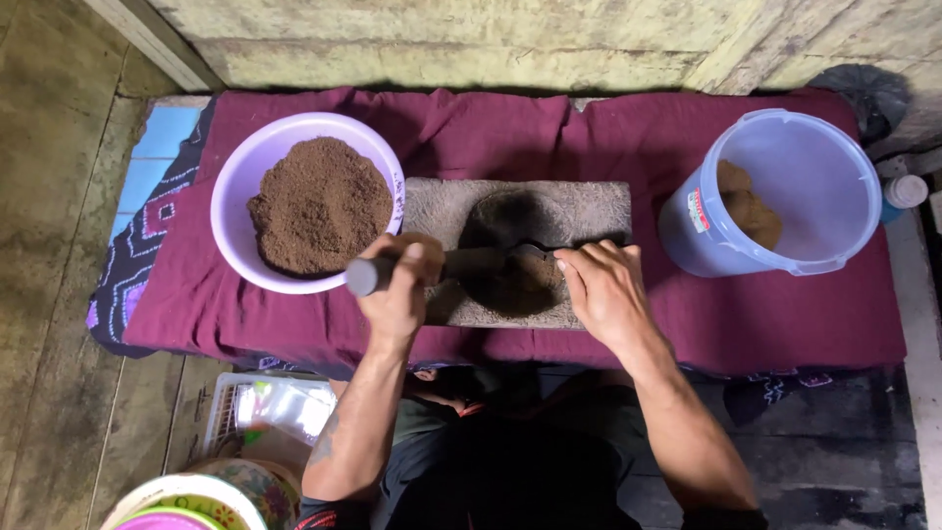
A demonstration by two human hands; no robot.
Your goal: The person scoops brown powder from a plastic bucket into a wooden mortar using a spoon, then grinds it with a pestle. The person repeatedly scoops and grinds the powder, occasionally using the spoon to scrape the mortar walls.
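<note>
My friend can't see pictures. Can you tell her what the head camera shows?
Two bare hands work a dark roller across a stone slab: the left hand wraps its handle, the right hand presses on it. A bowl of brown powder sits left, a plastic bucket right, on maroon cloth.

Around the work: cloth, bowl, bucket, floor clutter

A maroon cloth (746, 314) covers the low platform, over a patterned mat (147, 236) showing at its left edge. On the cloth's left sits a lilac bowl (235, 177) heaped with brown powder (319, 204); on its right, a clear bucket (785, 186) lies tilted with a little brown powder inside. A white-capped bottle (905, 190) stands just beside the bucket. Lower left on the floor: a white basket (231, 402) and stacked bowls (196, 496).
</note>
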